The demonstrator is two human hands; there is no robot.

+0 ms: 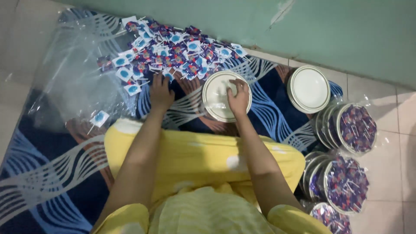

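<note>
Head view; one person seated on the floor, yellow garment over the lap.

Left hand [161,92]: fingers spread flat at the near edge of the heap of wrapped lollipops [173,47], at 11 o'clock from the lap; holding nothing that shows.

Right hand [238,96]: fingers curled down onto the white plate [216,97] at 12 o'clock; whether it pinches anything, cannot tell.

Plate: judged stiff, smooth and breakable; best taken by the rim. Lollipops: judged light, wrappers slippery; best taken by the stick.

Stack of white plates [308,89] at 1 o'clock; filled wrapped plates [356,128] at 3 o'clock.

Surface: patterned blue rug [47,173] under a clear plastic sheet [73,78]; pale floor tiles [390,173]; green wall [338,30].
</note>
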